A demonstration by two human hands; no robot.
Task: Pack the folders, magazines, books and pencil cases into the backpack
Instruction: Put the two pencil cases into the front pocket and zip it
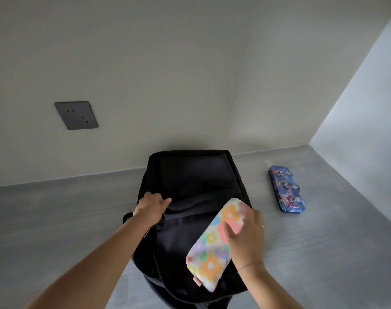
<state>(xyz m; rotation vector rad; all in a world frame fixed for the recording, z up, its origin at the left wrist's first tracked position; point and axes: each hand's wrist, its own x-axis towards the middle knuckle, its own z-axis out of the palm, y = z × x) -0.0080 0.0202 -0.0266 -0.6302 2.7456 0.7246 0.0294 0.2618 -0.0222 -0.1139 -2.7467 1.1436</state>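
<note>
A black backpack (190, 175) lies on the grey table (67, 219), its top opening facing me. My left hand (151, 207) grips the left edge of the opening and holds it apart. My right hand (246, 233) holds a soft white pencil case with coloured flowers (212, 244) over the right side of the backpack, tilted, its upper end near the opening. A blue tin pencil case with cartoon figures (287, 189) lies flat on the table to the right of the backpack. The inside of the backpack is dark and I cannot see its contents.
A white wall stands right behind the backpack, with a dark grey power socket (76, 115) at the left. A second wall (368, 97) closes the table's right side. Grey tabletop stretches to the left and right of the backpack.
</note>
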